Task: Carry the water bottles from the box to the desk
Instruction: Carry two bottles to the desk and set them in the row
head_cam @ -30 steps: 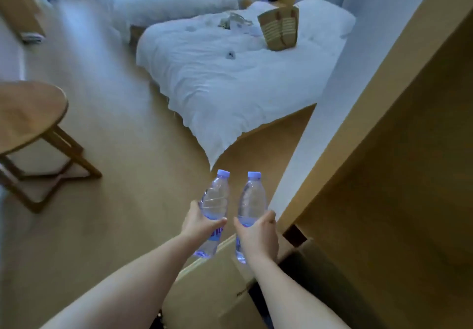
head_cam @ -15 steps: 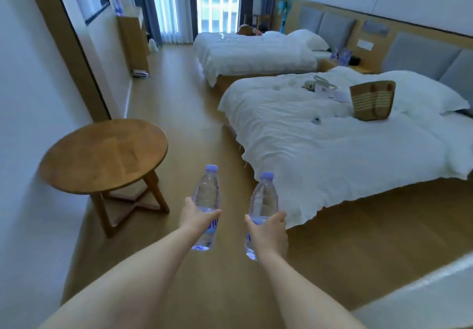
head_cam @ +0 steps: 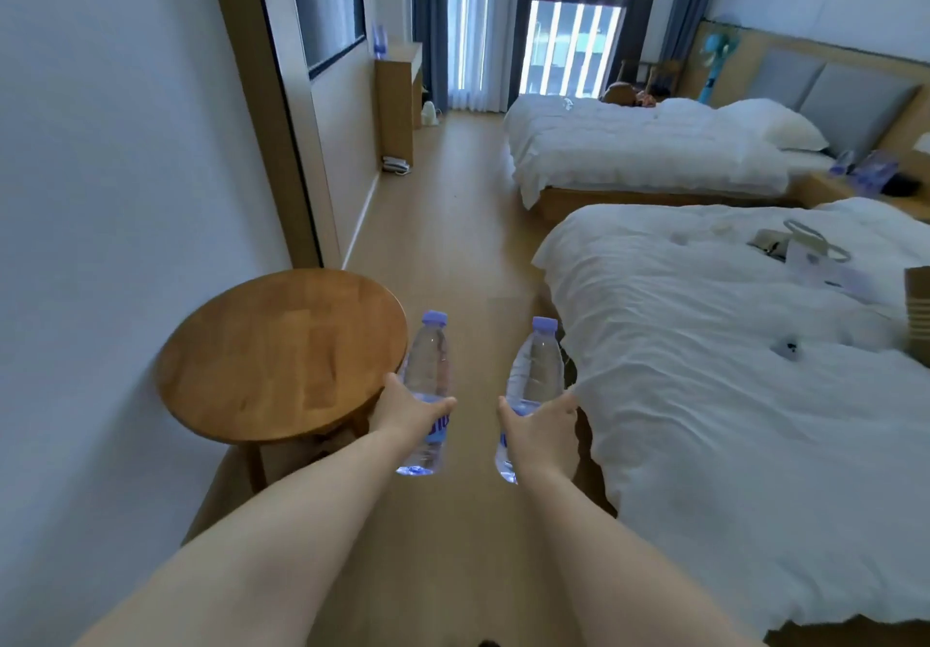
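1. My left hand (head_cam: 410, 410) is wrapped round the lower half of one bottle (head_cam: 428, 385), and my right hand (head_cam: 536, 427) is wrapped round the other bottle (head_cam: 533, 385). Both are held out in front of me, caps up and leaning slightly away.
2. The two bottles are side by side, apart, above the floor (head_cam: 453, 254) between the round table (head_cam: 282, 349) and the near bed (head_cam: 729, 369).
3. The worktop (head_cam: 397, 93) I take for the desk stands far ahead against the left wall, near the window. Something blue sits on it, perhaps a bottle; it is too small to tell.
4. So the goal lies ahead and to the left, on my left hand's side. That bottle should get there first, going upright onto the top.
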`<state>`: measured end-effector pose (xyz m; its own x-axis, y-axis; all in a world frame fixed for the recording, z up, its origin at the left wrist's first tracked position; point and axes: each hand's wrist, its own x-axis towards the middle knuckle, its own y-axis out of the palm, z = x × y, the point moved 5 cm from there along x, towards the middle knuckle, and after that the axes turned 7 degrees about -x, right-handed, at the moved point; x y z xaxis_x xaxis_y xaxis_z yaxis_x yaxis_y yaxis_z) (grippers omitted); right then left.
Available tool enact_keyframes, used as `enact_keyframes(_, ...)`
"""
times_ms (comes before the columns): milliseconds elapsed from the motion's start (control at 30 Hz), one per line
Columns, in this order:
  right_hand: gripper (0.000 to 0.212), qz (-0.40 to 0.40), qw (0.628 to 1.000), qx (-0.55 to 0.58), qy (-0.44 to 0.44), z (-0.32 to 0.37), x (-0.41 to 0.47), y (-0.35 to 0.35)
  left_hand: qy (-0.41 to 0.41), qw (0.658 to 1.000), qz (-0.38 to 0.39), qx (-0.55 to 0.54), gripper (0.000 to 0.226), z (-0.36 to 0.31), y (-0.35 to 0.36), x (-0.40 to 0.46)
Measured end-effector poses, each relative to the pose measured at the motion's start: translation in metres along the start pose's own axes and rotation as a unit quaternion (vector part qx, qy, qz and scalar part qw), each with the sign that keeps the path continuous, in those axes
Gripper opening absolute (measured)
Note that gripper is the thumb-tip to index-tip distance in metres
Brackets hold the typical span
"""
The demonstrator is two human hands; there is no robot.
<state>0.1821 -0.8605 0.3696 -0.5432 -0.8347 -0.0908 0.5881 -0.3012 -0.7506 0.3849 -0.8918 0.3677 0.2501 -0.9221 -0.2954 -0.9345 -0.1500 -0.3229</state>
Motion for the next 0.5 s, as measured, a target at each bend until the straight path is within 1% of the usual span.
enact_keyframes(67,0.078,0.022,0.999,-0.013,-0.045,0.025,0.046,0.007,-0.006,1.0,-0.02,-0.009,0.062,-0.021,0.01,0.038)
enact_keyframes(167,0.078,0.043,0.993,-0.046,-0.104,0.062,0.108,0.014,-0.004,0.999,-0.047,-0.012,0.062,-0.056,0.02,0.09)
enact_keyframes(333,0.083,0.058,0.994,-0.025,-0.087,0.111,0.19,0.039,-0.011,0.998,-0.066,-0.022,0.062,-0.093,0.039,0.169)
enact_keyframes(500,0.085,0.071,0.995,-0.022,-0.072,0.147,0.274,0.084,-0.026,0.997,-0.064,-0.019,0.065,-0.116,0.061,0.263)
